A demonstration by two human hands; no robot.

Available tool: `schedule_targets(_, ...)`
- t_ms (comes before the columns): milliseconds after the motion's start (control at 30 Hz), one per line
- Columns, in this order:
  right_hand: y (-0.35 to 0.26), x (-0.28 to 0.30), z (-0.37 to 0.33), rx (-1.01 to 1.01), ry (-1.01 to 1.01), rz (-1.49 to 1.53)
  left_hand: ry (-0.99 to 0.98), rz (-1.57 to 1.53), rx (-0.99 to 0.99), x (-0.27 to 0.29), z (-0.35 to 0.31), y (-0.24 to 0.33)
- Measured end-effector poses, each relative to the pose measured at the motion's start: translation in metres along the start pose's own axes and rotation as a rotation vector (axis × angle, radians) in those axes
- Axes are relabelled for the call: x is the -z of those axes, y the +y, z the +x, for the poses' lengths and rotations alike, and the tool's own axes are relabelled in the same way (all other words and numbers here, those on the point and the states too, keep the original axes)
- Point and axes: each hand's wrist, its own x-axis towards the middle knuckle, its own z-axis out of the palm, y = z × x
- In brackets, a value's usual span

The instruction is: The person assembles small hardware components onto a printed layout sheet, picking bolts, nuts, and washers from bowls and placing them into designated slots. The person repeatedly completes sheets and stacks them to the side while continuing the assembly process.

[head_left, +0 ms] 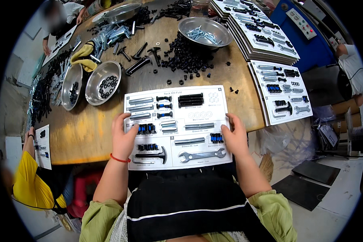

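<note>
My left hand (pixel 123 136) and my right hand (pixel 235 135) grip the side edges of a white hardware card (pixel 197 91), thumbs on top. The card is tilted toward me at the table's near edge. It carries silver rods (pixel 141 101), black bolts (pixel 190 99), short bolts with blue bands (pixel 146 128), a black T-shaped tool (pixel 163 155) and a silver open-ended wrench (pixel 202 155). At its upper right, printed circle outlines show on white card. My fingers behind the card are hidden.
Ahead on the wooden table (pixel 68 141) lie a pile of black nuts (pixel 185 54), black T-shaped tools (pixel 154 54) and steel bowls (pixel 103 82) of small parts. Stacked filled cards (pixel 266 44) stand right, with another card stack (pixel 284 90) nearer. Co-workers sit at left; one wears a yellow sleeve (pixel 32 181).
</note>
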Motion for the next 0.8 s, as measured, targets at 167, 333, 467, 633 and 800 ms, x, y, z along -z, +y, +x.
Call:
schedule_targets(167,-0.02,-0.002,0.092,0.194,-0.064,-0.105,-0.293,0.021,-0.117,-0.056,0.075,0.079)
schedule_targets(333,-0.04,-0.057,0.178,0.203,-0.073,-0.255,-0.368,0.501,-0.062,-0.138,0.133,0.092)
schedule_targets(467,-0.027,-0.064,0.203,0.186,-0.035,-0.393,-0.541,0.574,-0.016,-0.154,0.153,0.108)
schedule_targets(633,-0.025,-0.06,0.198,0.233,-0.093,-0.394,-0.624,0.205,-0.069,-0.166,0.147,0.104)
schedule_targets(800,-0.033,-0.045,0.187,0.244,-0.25,-0.378,-0.506,0.291,-0.114,-0.187,0.14,0.1)
